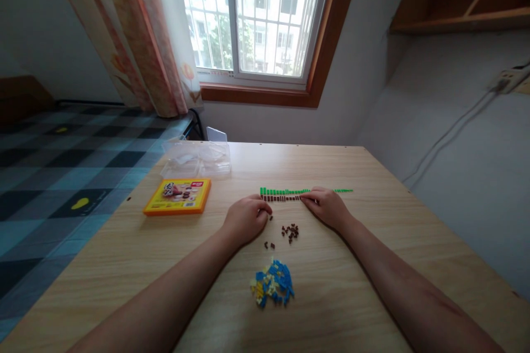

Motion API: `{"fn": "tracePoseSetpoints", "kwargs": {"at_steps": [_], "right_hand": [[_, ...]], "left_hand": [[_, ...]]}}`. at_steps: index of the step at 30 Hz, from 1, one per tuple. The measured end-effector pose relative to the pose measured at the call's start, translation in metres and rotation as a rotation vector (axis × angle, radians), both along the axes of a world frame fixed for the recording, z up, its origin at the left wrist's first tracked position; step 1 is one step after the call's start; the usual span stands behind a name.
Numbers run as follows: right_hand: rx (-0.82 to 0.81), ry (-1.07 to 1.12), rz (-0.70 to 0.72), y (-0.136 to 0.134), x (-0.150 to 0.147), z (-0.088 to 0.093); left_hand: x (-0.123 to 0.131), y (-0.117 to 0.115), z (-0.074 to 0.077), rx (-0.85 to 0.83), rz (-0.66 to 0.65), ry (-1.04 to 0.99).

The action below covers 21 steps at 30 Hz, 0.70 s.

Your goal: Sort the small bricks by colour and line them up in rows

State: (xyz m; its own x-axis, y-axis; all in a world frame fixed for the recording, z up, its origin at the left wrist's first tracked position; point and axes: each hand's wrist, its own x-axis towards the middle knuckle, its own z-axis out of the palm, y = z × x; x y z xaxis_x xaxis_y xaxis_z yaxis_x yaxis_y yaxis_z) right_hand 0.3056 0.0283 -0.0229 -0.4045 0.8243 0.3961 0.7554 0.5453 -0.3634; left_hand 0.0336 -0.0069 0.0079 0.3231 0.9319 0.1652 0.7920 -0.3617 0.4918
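Observation:
A row of small brown toy bricks [275, 198] runs across the table just in front of a longer row of green bricks [285, 192]. At the left end of the brown row my left hand [247, 219] rests on the table with its fingers curled together; anything inside them is hidden. My right hand [328, 207] has its thumb and finger pinched at the row's right end, on what looks like a small brown brick mostly covered by the fingertips. Loose brown bricks [292, 231] lie in a small pile between my forearms, with a few single ones nearer my left hand.
Nearer me lies a heap of blue, yellow and cream bricks [274, 282]. An orange-and-yellow box [178, 197] and clear plastic trays [196, 159] stand on the table's left side. A checked bed [91, 160] adjoins the left edge; a wall and window are behind.

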Motion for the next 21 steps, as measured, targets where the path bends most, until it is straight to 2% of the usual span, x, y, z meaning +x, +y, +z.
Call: {"fn": "tracePoseSetpoints", "kwargs": {"at_steps": [12, 16, 21], "right_hand": [[0.035, 0.074, 0.016, -0.006, -0.005, 0.005], [0.041, 0.057, 0.137, -0.022, -0.02, 0.01], [0.033, -0.011, 0.272, -0.037, -0.039, 0.015]], "left_hand": [[-0.004, 0.004, 0.001, -0.033, -0.055, 0.006], [-0.004, 0.003, 0.0, -0.039, -0.071, -0.021], [-0.004, 0.0, 0.0, -0.016, -0.165, 0.027]]}}
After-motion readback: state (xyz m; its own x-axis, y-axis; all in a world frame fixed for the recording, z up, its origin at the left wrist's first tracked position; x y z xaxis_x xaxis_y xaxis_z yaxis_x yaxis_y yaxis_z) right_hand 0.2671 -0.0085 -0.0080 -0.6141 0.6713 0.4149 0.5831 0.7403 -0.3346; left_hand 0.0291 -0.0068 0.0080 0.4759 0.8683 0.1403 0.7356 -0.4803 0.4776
